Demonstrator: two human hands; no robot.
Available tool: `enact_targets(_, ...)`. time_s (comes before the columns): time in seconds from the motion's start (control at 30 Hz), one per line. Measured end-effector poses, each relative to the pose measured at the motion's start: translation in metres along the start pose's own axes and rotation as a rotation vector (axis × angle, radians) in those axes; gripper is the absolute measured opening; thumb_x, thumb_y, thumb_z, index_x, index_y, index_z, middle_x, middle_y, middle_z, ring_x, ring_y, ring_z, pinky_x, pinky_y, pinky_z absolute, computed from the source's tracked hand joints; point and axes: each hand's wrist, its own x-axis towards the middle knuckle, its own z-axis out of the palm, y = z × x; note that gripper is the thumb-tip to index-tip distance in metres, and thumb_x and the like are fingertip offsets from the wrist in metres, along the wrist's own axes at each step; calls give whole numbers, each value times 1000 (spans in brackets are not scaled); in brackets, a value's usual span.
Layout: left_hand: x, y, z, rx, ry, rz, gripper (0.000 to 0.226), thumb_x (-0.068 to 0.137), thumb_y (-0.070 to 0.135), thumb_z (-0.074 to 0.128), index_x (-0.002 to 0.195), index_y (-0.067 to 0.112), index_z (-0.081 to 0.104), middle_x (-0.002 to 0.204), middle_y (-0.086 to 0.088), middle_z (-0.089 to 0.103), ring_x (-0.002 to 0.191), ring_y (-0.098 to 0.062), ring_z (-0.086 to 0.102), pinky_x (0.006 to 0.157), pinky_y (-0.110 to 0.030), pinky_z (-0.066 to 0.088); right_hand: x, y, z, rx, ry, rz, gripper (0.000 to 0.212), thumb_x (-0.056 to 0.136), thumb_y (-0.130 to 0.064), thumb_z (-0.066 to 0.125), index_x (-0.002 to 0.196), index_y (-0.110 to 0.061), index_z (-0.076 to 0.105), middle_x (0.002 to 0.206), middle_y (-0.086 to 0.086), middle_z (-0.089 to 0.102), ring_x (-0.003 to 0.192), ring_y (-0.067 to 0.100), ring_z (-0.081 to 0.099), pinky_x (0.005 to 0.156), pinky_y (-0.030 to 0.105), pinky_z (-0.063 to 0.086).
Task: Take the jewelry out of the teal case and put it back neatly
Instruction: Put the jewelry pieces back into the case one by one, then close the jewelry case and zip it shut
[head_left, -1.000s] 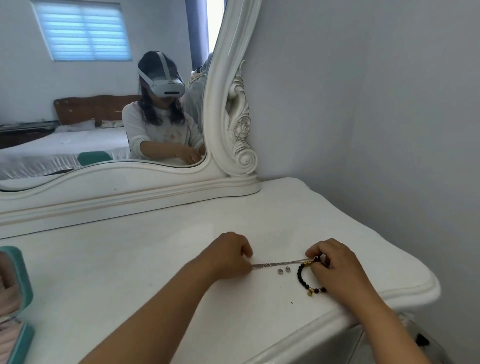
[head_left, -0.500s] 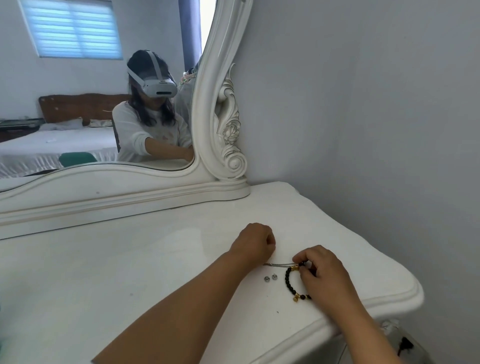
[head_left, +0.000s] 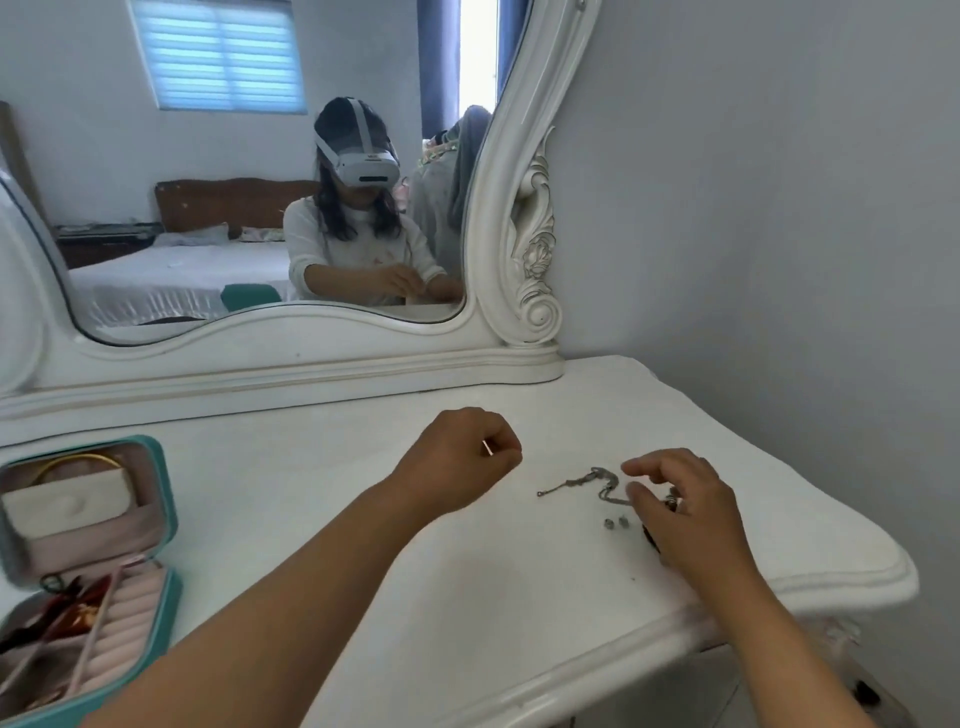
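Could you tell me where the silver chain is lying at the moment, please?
In the head view, the silver chain lies loose on the white dresser top, right of centre, between the two hands and just beyond the two small silver studs.

One teal case (head_left: 165, 519), one silver chain (head_left: 582, 483), two small studs (head_left: 615, 523), two hands (head_left: 462, 462)

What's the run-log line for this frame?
stage: unpacking | left hand: fist, off table | right hand: over silver chain, grip unclear | two studs: on tabletop | teal case: open, left
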Motion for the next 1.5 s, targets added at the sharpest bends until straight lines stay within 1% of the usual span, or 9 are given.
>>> enact_targets(0.33, -115, -66, -109, 202, 210, -70, 4, 83, 29, 63, 86, 29, 65, 86, 13, 60, 81, -3, 57, 68, -19, 48, -36, -147, 126, 274, -346, -200, 12, 80, -19, 65, 84, -30, 64, 83, -18, 60, 85, -9, 47, 66, 1, 34)
enact_targets(0.53, -183, -114, -176, 137, 513, -204, 16, 78, 20, 69, 77, 35, 64, 90, 15, 60, 83, 0, 56, 63, -9, 45, -50, -211, 191, 302, -488, -314, 13, 82, -22, 64, 93, -28, 63, 90, -18, 56, 88, 1, 51, 72, 7, 37)
enact_targets(0.67, -200, -146, -196, 155, 725, -313, 33, 79, 19, 69, 106, 34, 57, 111, 12, 52, 96, -5, 52, 72, -15, 41, -48, -236, 224, 324, -546, -293, 32, 82, -22, 63, 111, -28, 55, 109, -13, 50, 105, 7, 49, 82, 16, 40)
enact_targets(0.8, -195, -167, -195, -231, 567, -497, 66, 87, 23, 60, 142, 30, 24, 145, 4, 36, 127, -12, 40, 98, -29, 35, -40, -247, 247, 425, -674, -103, 63, 84, -21, 60, 139, -29, 31, 138, -4, 43, 123, 16, 44, 102, 34, 41)
enact_targets(0.9, -190, -170, -189, -530, 505, -498, 62, 91, 21, 54, 144, 30, 23, 140, -2, 47, 123, -16, 47, 99, -29, 37, -40, -251, 254, 563, -754, 23, 68, 87, -23, 59, 143, -32, 21, 139, -1, 45, 118, 15, 47, 98, 31, 43)
enact_targets(1.03, -197, -167, -184, -598, 548, -402, 37, 92, 36, 42, 129, 30, 47, 118, 12, 60, 105, -4, 58, 79, -18, 51, -48, -246, 247, 581, -722, -38, 60, 81, -45, 60, 135, -38, 34, 128, -9, 53, 114, 9, 52, 93, 30, 48)
enact_targets(1.13, -209, -165, -179, -573, 544, -367, 42, 86, 53, 30, 114, 37, 56, 112, 18, 63, 103, 0, 61, 80, -17, 53, -58, -243, 235, 588, -704, -113, 56, 71, -62, 51, 121, -37, 47, 113, -16, 60, 105, 1, 57, 78, 18, 48)
enact_targets(1.27, -226, -165, -169, -548, 520, -351, 39, 80, 55, 35, 108, 36, 57, 104, 21, 66, 101, 6, 60, 84, -17, 50, -73, -236, 222, 607, -724, -182, 37, 78, -53, 48, 108, -33, 54, 107, -14, 64, 98, -1, 61, 77, 14, 47)
enact_targets(1.5, -250, -167, -158, -635, 413, -329, 35, 68, 44, 67, 97, 28, 57, 125, 15, 57, 106, 1, 60, 81, -15, 50, -100, -204, 210, 438, -759, -312, 37, 81, -41, 62, 116, -43, 48, 130, -32, 42, 122, -10, 39, 98, 9, 33)
